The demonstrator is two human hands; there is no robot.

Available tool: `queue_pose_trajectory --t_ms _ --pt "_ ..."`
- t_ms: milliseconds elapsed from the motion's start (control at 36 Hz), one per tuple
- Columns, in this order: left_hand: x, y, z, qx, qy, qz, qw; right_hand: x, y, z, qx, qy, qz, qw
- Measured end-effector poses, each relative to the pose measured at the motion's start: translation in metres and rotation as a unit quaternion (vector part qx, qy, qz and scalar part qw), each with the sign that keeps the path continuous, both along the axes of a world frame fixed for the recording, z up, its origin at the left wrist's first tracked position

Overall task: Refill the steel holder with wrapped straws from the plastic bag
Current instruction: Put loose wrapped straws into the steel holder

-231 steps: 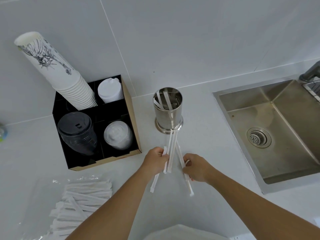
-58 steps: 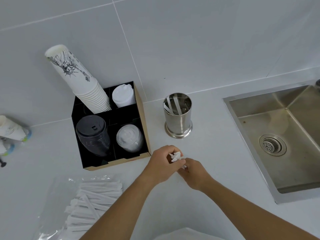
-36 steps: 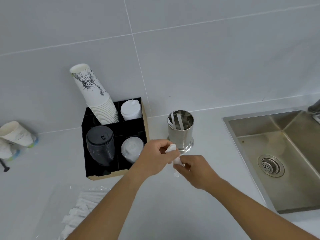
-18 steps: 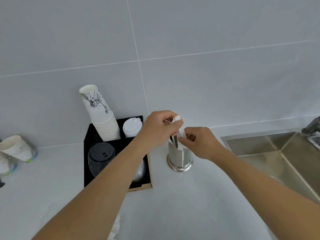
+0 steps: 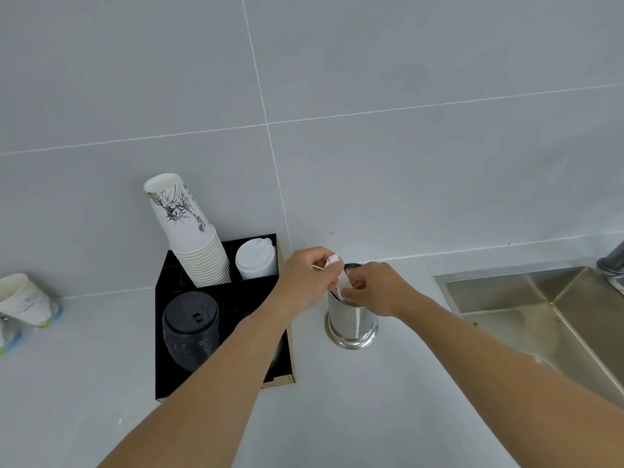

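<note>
Straws (image 5: 341, 282) — both hands pinching

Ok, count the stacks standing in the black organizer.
3: paper cups back left, white lids back right, black lids front left. The left forearm hides the front-right compartment.

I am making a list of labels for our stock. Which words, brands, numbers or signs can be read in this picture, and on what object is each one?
None can be read.
Stacked paper cups: only a black line drawing, no legible words.
Black lids: raised marks, too small to read.
</note>
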State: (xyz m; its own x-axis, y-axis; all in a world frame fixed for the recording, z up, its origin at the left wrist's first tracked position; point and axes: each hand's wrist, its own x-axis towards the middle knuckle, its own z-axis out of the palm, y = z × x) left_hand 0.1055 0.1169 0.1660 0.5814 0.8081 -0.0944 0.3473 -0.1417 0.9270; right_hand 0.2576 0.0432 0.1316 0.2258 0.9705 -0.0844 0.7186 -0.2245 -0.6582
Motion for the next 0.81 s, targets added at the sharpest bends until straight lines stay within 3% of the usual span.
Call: queue_pose_trajectory --t_ms 389,667,806 --pt "-0.007 0.011 -0.032 -0.042 0.067 0.010 0.997 0.005 0.003 -0.004 -0.053 -0.013 0.016 0.998" --pt "-0.022 0.011 -0.035 -0.072 0.053 0.037 0.995 0.014 -0.016 0.008 -0.039 0.098 -0.080 0.991" --pt "-0.042 0.003 -0.036 -0.108 0.015 0.055 0.993 0.012 -0.028 0.012 -0.031 0.208 -0.121 0.970"
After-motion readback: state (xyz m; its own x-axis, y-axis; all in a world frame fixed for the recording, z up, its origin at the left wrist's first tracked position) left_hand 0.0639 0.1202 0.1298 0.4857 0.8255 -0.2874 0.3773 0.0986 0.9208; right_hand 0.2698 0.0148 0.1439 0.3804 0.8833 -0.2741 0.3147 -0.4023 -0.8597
